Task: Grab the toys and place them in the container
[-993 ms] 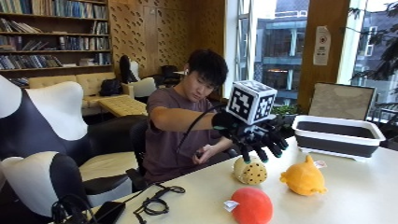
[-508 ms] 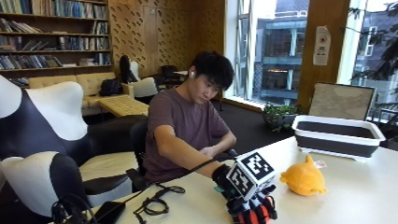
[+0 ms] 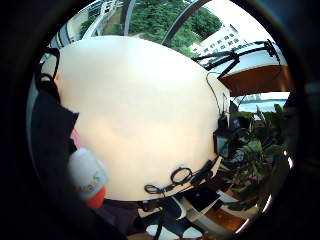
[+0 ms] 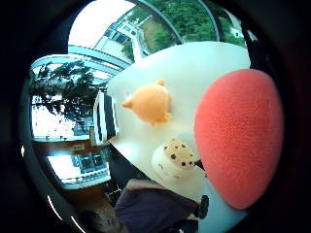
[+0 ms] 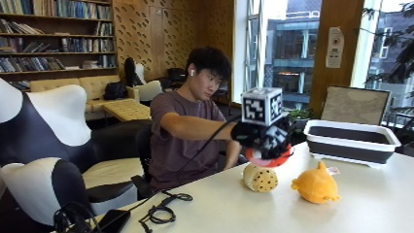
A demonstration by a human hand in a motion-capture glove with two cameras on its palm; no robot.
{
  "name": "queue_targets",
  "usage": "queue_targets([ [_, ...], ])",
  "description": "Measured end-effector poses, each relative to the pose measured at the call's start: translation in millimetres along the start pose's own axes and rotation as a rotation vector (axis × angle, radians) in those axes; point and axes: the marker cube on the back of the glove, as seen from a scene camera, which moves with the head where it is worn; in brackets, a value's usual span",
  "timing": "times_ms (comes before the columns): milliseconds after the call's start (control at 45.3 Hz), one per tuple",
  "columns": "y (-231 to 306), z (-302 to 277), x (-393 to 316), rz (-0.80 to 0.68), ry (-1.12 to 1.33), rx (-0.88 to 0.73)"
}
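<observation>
Fuzzy red toy (image 5: 270, 159) now aloft, gripped.

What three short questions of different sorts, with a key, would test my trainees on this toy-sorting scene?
1. True or false: the gloved right hand holds the red toy above the table.
2. Which toy lies nearer the container? A: spotted cream toy. B: orange toy.
3. Fill in: the container so far holds ___ visible toys.

Key: 1 true; 2 B; 3 no.
</observation>
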Motion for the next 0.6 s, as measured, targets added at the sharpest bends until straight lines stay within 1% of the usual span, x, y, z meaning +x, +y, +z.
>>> queue_targets([
  [110,1.3,-59.0,-49.3,-0.041,0.114,0.071],
  [155,4.5,-77.5,-76.7,-0.08,0.154,0.101],
  [221,12.8,-100.3,-128.2,-0.179,0.164,0.128],
  [287,20.1,-116.8,-187.0,-0.321,0.189,0.147],
  [353,20.6,-125.2,-237.5,-0.386,0.214,0.166],
  [486,22.6,-122.7,-339.2,-0.352,0.101,0.147],
  [552,26.0,-115.3,-372.1,-0.425,0.121,0.142],
  [596,28.2,-105.7,-407.9,-0.465,0.118,0.129],
])
